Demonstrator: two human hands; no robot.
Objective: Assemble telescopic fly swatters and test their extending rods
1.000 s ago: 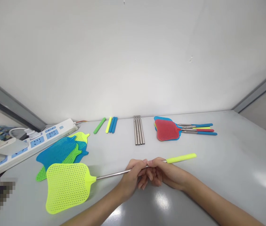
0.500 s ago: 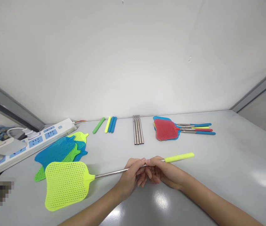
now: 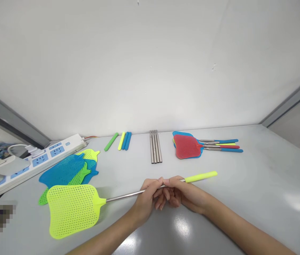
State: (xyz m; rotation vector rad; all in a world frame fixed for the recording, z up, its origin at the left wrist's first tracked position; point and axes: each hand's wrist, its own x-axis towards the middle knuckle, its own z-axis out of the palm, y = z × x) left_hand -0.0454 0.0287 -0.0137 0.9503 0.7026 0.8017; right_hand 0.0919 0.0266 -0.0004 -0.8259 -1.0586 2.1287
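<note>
A fly swatter (image 3: 72,209) with a yellow perforated head, a thin metal rod and a yellow handle lies across both hands in front of me. My left hand (image 3: 150,194) pinches the rod between thumb and fingers, on the side towards the head. Close against it, my right hand (image 3: 180,191) grips the rod just short of the yellow handle, which sticks out to the right. Both thumbs nearly touch on top of the rod. The swatter's head partly covers loose blue and green swatter heads behind it.
Loose swatter heads (image 3: 63,170) overlap beside a white power strip (image 3: 43,159) at left. Along the wall lie green, yellow and blue handle grips (image 3: 124,141), a row of metal rods (image 3: 156,147), and several assembled swatters (image 3: 188,147) stacked at right.
The yellow swatter has shifted slightly to the left, its head and handle end both moving that way. Both hands keep their hold on the rod, almost unmoved.
</note>
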